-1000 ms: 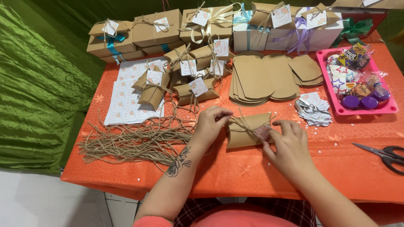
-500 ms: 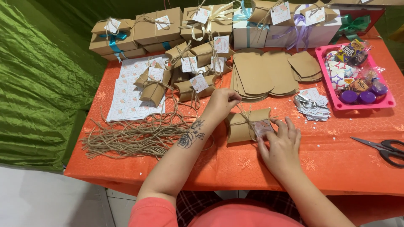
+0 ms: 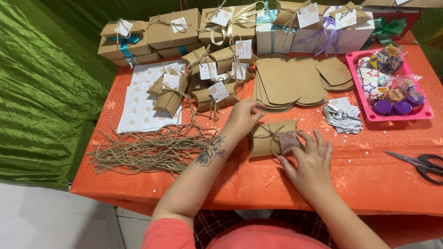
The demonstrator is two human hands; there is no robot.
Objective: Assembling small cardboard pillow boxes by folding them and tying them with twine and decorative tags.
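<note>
A brown kraft pillow box (image 3: 265, 138) lies on the orange tablecloth (image 3: 369, 184), wrapped with jute twine. My left hand (image 3: 241, 117) pinches the twine at the box's top left edge. The fingertips of my right hand (image 3: 310, 159) press on a small paper tag (image 3: 288, 139) at the box's right end. A pile of cut twine lengths (image 3: 147, 147) lies to the left of my left forearm.
Flat unfolded kraft boxes (image 3: 288, 83) are stacked behind. Finished tagged pillow boxes (image 3: 207, 78) and ribboned gift boxes (image 3: 170, 30) fill the back. A sticker sheet (image 3: 140, 99), loose tags (image 3: 341, 115), a pink tray (image 3: 364, 99) of sweets and black scissors (image 3: 422, 163) surround the work spot.
The view shifted slightly. My left hand has moved up from the box's face to its top left edge with the twine. My right hand stays on the tag end.
</note>
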